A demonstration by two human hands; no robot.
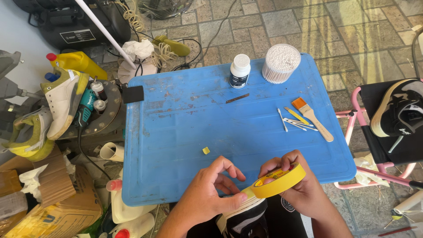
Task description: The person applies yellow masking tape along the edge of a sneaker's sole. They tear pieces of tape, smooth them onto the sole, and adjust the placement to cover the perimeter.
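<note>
While both hands grip the yellow tape roll (278, 180), they overhang the blue table (185, 132) near edge.

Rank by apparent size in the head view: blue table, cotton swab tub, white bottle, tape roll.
1. blue table
2. tape roll, though it is nearest the camera
3. cotton swab tub
4. white bottle

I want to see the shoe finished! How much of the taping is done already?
Not much yet. One small yellow tape scrap lies on the blue table. The right hand holds the yellow masking tape roll while the left hand pinches its loose end over the black-and-white shoe. The brush, cotton swabs and white-capped bottle sit untouched.
</note>
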